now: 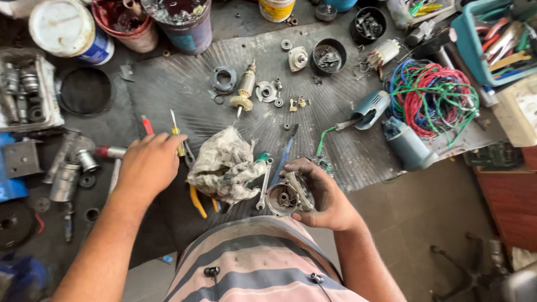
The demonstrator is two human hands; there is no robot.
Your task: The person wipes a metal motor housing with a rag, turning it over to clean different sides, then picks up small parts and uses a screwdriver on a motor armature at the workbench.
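Hands: right (321,198) gripping metal housing (286,196) with gears inside; left (148,165) loose over screwdriver (177,134)

Red, green and blue wires (430,98); striped pink-grey shirt (263,263).

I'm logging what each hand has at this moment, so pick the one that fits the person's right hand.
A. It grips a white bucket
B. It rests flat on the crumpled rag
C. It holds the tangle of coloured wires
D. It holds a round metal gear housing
D: the right hand is cupped around a round metal gear housing with its open bore facing up, apart from the coloured wires and beside the crumpled rag.
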